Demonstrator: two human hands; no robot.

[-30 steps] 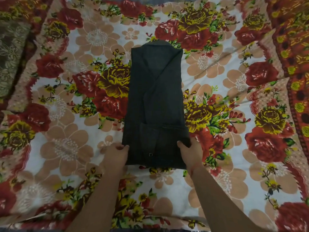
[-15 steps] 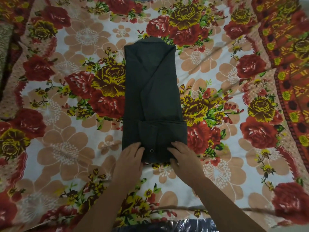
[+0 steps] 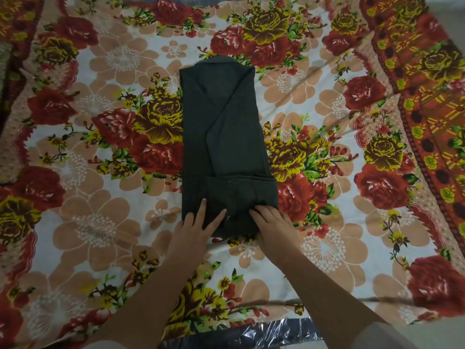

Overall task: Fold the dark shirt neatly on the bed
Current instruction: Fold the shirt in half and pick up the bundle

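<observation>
The dark shirt (image 3: 224, 137) lies in the middle of the bed as a long narrow strip, collar at the far end. Its sides are folded in, and its near end is turned up over itself into a short band. My left hand (image 3: 195, 229) lies flat on the band's near left corner with its fingers straight and spread. My right hand (image 3: 273, 224) presses the near right corner, fingers lying flat and pointing left. A small button shows between the two hands.
A floral bedsheet (image 3: 100, 222) in red, yellow and peach covers the bed on all sides of the shirt. A darker patterned border (image 3: 432, 102) runs along the right. Shiny dark plastic (image 3: 264, 331) shows at the bed's near edge.
Both hands came off the outer corners of the near end and moved inward onto the top of the turned-up band, where they now press flat. The view shifted a little.
</observation>
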